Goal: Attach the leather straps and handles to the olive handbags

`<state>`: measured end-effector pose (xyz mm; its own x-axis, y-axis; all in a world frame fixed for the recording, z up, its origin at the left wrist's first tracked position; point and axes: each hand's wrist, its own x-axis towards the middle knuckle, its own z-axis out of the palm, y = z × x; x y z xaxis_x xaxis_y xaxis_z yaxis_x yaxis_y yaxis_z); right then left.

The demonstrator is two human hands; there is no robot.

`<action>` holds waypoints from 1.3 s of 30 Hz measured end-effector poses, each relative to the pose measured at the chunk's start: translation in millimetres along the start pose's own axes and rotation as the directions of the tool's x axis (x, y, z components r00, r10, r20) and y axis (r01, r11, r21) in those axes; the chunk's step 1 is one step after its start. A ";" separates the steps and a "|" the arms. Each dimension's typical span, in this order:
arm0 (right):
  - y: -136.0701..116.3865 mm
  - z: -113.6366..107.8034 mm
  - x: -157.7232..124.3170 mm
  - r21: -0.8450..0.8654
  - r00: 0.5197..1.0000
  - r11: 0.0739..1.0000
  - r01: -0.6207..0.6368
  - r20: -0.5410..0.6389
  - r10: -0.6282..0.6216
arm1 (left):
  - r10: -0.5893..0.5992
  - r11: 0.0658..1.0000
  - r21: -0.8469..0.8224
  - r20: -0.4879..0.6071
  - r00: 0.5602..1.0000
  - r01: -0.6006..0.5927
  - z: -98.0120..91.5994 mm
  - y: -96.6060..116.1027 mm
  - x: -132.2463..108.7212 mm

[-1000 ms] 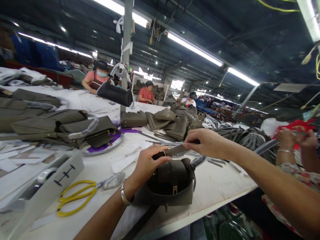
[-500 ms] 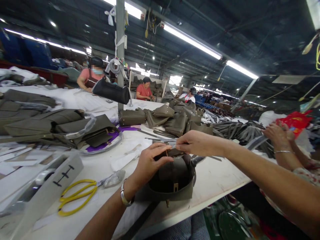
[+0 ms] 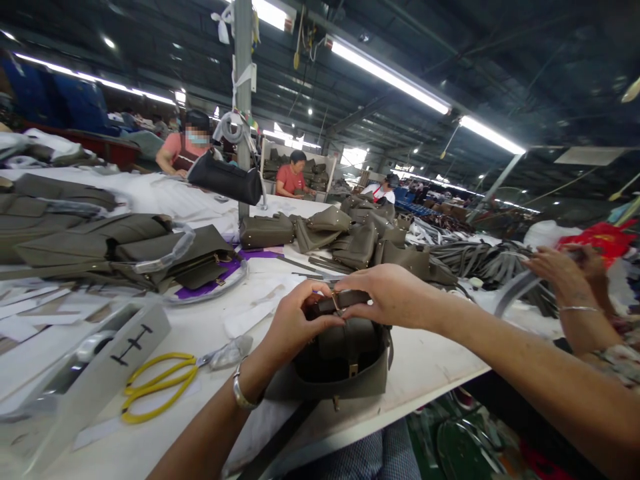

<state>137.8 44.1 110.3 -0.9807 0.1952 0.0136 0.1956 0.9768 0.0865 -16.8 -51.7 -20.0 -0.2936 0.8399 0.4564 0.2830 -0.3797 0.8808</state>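
Note:
An olive-brown handbag (image 3: 325,388) stands on the white table in front of me, its mouth open towards me and a small gold clasp (image 3: 353,371) inside. Over its far rim, a short dark strap (image 3: 356,298) with a thin gold buckle (image 3: 335,300) lies between my fingers. My left hand (image 3: 290,323) is closed on the strap left of the buckle, thumb and fingers pinching. From the right, my right hand (image 3: 400,297) grips the strap at the buckle. Its fingertips nearly meet those of the left, and the strap's end is partly hidden.
Yellow-handled scissors (image 3: 159,390) lie left, beside a white box (image 3: 127,350). Olive bags (image 3: 90,247) are piled at far left, with more bag pieces (image 3: 350,237) behind my hands. A co-worker's hands (image 3: 560,273) hold a wrapped strap at right. Others work across the table.
My right hand has turned and shifted slightly left, its thumb now below the strap at the buckle. The strap and buckle show more plainly. The bag stays put.

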 end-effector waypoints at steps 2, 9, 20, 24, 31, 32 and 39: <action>-0.2 2.1 0.3 0.000 0.999 0.999 0.035 -0.029 -0.035 | 0.009 0.998 0.057 -0.018 1.000 -0.008 -3.0 3.9 -2.7; 13.5 19.6 -1.7 0.075 0.993 0.995 0.072 -0.101 -0.064 | 0.040 0.982 0.189 -0.079 0.996 -0.025 -10.4 -7.6 -11.7; 15.6 21.8 -4.7 0.063 0.999 0.998 -0.003 -0.043 0.006 | -0.052 0.999 0.004 -0.178 0.983 0.054 -26.1 -42.9 -30.4; 8.5 16.2 1.8 -0.028 0.996 0.996 -0.086 0.006 0.086 | -0.053 0.998 -0.052 -0.215 0.975 0.043 -16.7 -40.1 -29.7; 12.1 39.8 11.6 0.169 0.999 0.986 0.005 -0.049 0.003 | 0.082 0.996 0.044 -0.147 0.986 -0.076 -10.9 -30.2 -26.0; 11.4 43.5 11.0 0.159 0.998 0.987 -0.007 -0.056 0.016 | 0.096 0.995 0.054 -0.140 0.985 -0.089 -11.2 -29.5 -25.4; 5.7 55.4 7.4 -0.048 0.992 0.999 -0.007 -0.123 0.001 | 0.153 0.977 0.165 -0.096 0.984 -0.136 -10.8 -24.9 -23.5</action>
<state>131.8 55.9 55.7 -0.9735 0.1839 0.1360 0.2020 0.9702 0.1339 -26.8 -66.2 -51.3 -0.3331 0.7310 0.5956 0.4666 -0.4211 0.7778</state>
